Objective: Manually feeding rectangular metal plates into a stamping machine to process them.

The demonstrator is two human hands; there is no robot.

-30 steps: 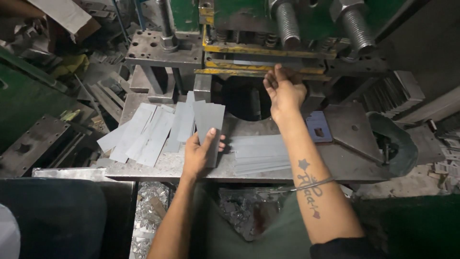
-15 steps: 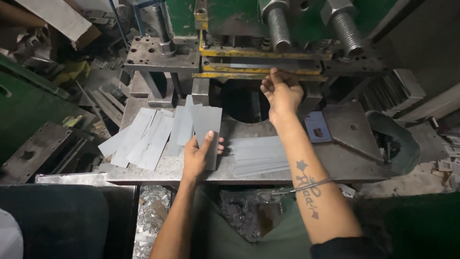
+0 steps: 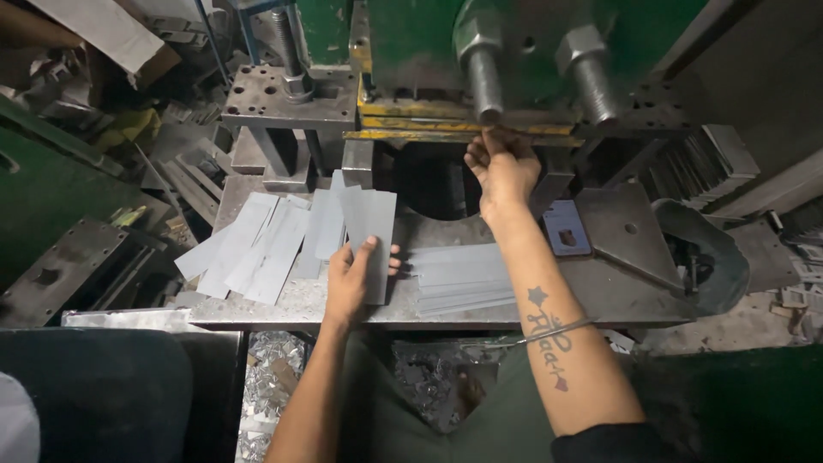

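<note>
Item: my left hand [image 3: 353, 276], palm down, fingers spread loosely over one flat grey rectangular sheet-metal blank [image 3: 370, 233], thumb along its left edge; it presses and lightly pinches the blank rather than closing round it. The blank lies on the grey steel desk [image 3: 617, 296], long axis running away from me toward the dark opening of the green press [image 3: 514, 51], which sits straight ahead and slightly right of this hand. Item: my right hand [image 3: 501, 165], raised to the yellow-edged die slot [image 3: 446, 129], fingers curled at the slot's lip; whether they grip anything there, I cannot tell. The right hand is the nearer one to the slot; the left is the nearer one to the blanks. Item: a fan of loose grey blanks [image 3: 249, 249], just left of the held one, overlapping. Item: a neat stack of grey blanks [image 3: 459, 279], between my two forearms, long axis crosswise. Item: a small dark blue flat object [image 3: 566, 227], right of my wrist. Containers: none that I can make out; shiny metal offcuts [image 3: 266, 386] lie heaped on the floor below the desk edge.
</note>
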